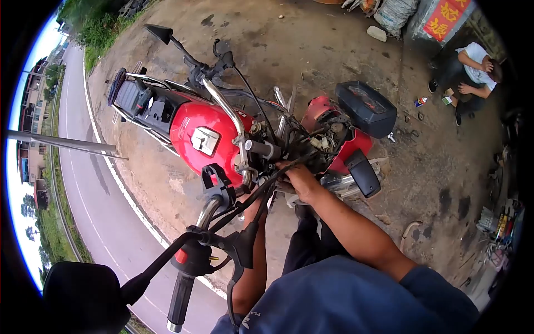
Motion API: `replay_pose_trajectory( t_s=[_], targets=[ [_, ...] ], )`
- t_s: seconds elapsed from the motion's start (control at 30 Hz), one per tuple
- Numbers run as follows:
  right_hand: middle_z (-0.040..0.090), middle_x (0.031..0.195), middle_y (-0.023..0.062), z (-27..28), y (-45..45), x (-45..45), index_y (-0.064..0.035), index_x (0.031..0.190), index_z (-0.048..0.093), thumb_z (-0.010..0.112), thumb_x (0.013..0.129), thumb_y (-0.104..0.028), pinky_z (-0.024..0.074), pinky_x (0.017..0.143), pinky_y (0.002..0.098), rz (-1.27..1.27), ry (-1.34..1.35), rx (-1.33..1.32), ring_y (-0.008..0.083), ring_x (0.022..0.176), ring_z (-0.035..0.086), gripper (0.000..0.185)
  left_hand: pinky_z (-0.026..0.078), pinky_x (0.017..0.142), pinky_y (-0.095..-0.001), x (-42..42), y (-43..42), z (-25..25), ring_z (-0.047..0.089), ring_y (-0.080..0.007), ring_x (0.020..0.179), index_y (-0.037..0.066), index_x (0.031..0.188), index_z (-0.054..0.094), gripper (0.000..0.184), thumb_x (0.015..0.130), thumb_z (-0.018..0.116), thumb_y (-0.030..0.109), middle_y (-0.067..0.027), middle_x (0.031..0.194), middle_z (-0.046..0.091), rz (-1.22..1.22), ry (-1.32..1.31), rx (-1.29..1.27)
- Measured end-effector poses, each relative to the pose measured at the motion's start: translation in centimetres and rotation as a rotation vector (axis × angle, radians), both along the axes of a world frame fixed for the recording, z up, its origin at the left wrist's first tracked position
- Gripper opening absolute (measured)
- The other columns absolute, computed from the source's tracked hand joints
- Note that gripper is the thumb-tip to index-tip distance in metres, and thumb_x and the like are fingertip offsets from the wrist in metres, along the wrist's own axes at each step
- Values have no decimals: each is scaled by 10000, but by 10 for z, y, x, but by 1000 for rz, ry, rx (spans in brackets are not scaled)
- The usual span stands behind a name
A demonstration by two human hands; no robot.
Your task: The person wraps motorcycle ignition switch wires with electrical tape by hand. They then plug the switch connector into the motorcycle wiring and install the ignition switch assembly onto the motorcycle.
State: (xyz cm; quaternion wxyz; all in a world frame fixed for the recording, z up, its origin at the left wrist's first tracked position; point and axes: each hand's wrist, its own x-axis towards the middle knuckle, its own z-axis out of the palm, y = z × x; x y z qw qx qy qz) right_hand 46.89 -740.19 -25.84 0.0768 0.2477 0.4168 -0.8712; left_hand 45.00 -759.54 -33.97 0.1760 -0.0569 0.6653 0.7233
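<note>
A red motorcycle (186,131) stands in front of me with its front end taken apart. My right hand (300,182) reaches in among the black cables (267,186) just below the handlebar (225,106). Its fingers are curled, and what they grip is hidden. My left hand (253,207) is under the handlebar and cables on the near side of the red fuel tank (206,142); its fingers are covered. Close to my right hand hangs the opened red headlight cowl (356,150), with wires and connectors showing inside. A dark instrument panel (367,108) is tilted on it.
The near grip (181,298) and mirror (83,298) extend toward me. A person (473,75) crouches at right beside a small can (420,102). Tools and parts (503,228) lie at the right edge. A road (83,150) runs along the left.
</note>
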Motion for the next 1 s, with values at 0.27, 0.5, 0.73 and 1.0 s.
replay_pose_trajectory(
  t_s=[0.27, 0.5, 0.73, 1.0],
  targets=[
    [641, 1111, -21, -2, -12, 12, -16, 1237, 690, 618, 1049, -285, 465, 857, 272, -6, 6, 212, 92, 982, 542, 336, 513, 899, -356, 10, 35, -65, 622, -238, 996, -12, 1291, 579, 347, 1032, 560, 219, -134, 1141, 671, 241, -26, 91],
    [635, 1196, 175, 2, -3, 15, 29, 1230, 651, 476, 1082, -204, 450, 958, 381, 87, 323, 814, 288, 1108, 594, 326, 522, 858, -317, -1, 54, 38, 585, -177, 977, 14, 1305, 588, 336, 1018, 607, 187, -79, 1121, 656, 203, -104, 288],
    [580, 1093, 277, 21, 13, 8, 32, 1162, 647, 421, 1077, -219, 433, 893, 525, 258, 373, 1182, 472, 1049, 546, 348, 604, 851, -349, -6, 53, 30, 691, -230, 999, 75, 1308, 613, 376, 1080, 518, 358, -89, 1166, 703, 137, -202, 788],
    [619, 1264, 279, 17, 10, 7, 24, 1376, 600, 407, 1104, -264, 406, 1062, 491, 165, 432, 989, 458, 1197, 552, 441, 571, 850, -311, -4, 71, 22, 659, -213, 1013, 39, 1368, 573, 453, 1081, 533, 387, -70, 1173, 688, 365, -294, 842]
  ],
)
